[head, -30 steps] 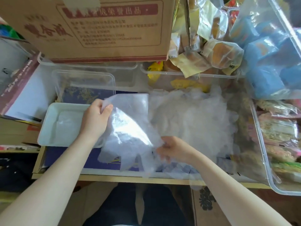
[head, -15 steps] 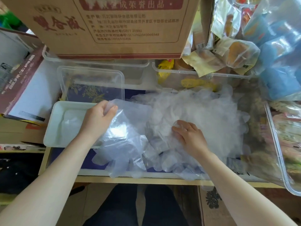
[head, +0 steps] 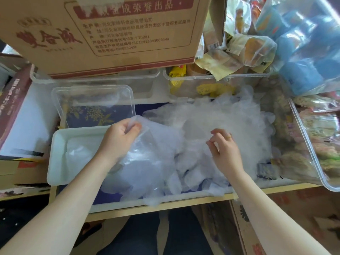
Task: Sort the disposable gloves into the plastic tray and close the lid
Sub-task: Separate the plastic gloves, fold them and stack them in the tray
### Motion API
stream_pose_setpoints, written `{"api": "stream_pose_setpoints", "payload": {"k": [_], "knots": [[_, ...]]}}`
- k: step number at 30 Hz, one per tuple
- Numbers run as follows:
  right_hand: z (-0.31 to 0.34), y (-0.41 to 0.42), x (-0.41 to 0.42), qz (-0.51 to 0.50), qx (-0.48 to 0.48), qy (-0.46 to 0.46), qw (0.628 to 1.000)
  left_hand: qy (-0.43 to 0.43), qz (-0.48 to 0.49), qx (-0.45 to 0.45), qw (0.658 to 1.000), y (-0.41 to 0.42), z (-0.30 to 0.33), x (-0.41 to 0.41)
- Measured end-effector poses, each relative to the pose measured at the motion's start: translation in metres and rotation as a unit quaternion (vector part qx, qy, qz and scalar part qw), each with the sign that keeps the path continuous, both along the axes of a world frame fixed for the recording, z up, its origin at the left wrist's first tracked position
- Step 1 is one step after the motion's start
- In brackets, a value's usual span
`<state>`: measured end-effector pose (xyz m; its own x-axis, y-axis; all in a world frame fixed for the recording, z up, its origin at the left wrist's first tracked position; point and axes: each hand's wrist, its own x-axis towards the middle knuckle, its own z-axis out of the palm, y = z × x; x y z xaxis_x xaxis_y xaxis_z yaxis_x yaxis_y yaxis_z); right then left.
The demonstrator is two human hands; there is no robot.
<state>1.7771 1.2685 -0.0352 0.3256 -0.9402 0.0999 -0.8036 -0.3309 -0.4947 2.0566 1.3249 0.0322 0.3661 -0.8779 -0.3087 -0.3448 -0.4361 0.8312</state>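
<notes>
We are early in the sort: our left hand (head: 117,138) pinches the cuff edge of one clear glove (head: 147,155) between thumb and fingers, the glove draping down toward us over the bench (head: 165,207) edge, just right of the white plastic tray (head: 57,162). That tray sits directly left of the grip and seems to hold only a few flattened gloves (head: 81,153) so far, though clear film on white is hard to count from here. Our right hand (head: 224,148), a ring on one finger, hovers with fingers loosely curled and, as far as we can tell, holding nothing, over the big loose heap of gloves (head: 220,122) that spreads beyond and to the right of it. The heap is by far the larger share, so most of the work is left. The clear lid (head: 93,102) lies off the tray, just beyond the left grip, resting flat on the blue patterned cloth; closing it has not begun. A cardboard box (head: 114,34) looms beyond both hands, and clear bins of packaged snacks (head: 312,140) crowd the right side.
</notes>
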Motion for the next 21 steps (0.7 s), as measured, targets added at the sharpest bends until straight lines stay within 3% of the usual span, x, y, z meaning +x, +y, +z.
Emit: {"api": "stream_pose_setpoints", "payload": {"k": [3, 7, 9, 11, 14, 18, 21], "knots": [[0.009, 0.020, 0.001, 0.135, -0.065, 0.105, 0.983, 0.008, 0.028, -0.034, 0.999, -0.006, 0.007, 0.007], [-0.008, 0.049, -0.001, 0.248, 0.042, 0.161, 0.954, 0.026, 0.076, -0.069, 0.994, -0.014, 0.007, 0.010], [-0.012, 0.054, 0.000, 0.160, 0.110, 0.108, 0.975, 0.035, 0.080, -0.053, 0.995, -0.016, 0.005, 0.007], [-0.010, 0.046, 0.002, -0.036, 0.130, 0.041, 0.990, 0.040, 0.065, -0.026, 0.997, -0.017, 0.003, 0.004], [-0.005, 0.023, 0.001, -0.277, 0.187, 0.037, 0.942, 0.053, 0.048, -0.005, 0.997, -0.019, 0.001, -0.004], [-0.005, 0.006, 0.001, -0.369, 0.285, -0.085, 0.880, 0.060, 0.043, -0.007, 0.997, -0.021, -0.005, -0.009], [-0.003, -0.003, 0.002, -0.370, 0.298, -0.143, 0.868, 0.036, 0.047, -0.028, 0.998, -0.024, -0.007, -0.006]]}}
